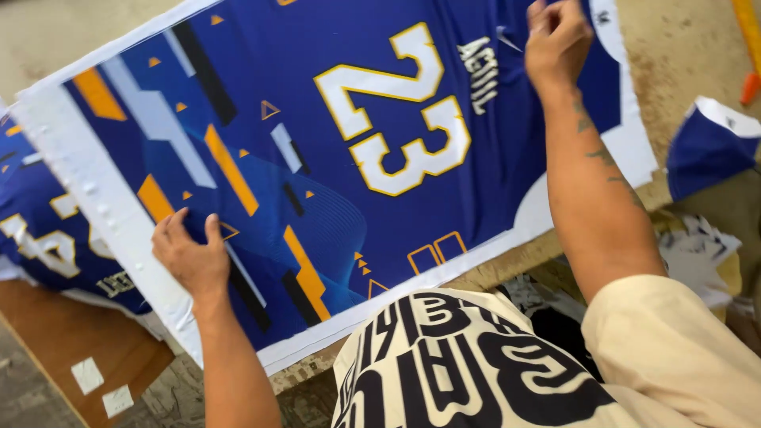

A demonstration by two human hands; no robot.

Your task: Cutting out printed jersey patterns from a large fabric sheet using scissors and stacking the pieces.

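A large blue printed fabric panel (341, 158) with white numerals, orange and grey shapes and a white border lies spread across the work surface. My left hand (190, 254) presses flat on its lower left part, near the white edge, fingers apart. My right hand (555, 40) is at the panel's far upper right, with fingers pinched together on the fabric near the neckline cutout.
Another blue printed panel (47, 230) lies at the left, partly under the big one. A folded blue and white piece (709, 147) sits at the right, with paper scraps (697, 254) below it. A brown board (71, 341) with two white tape squares is at lower left.
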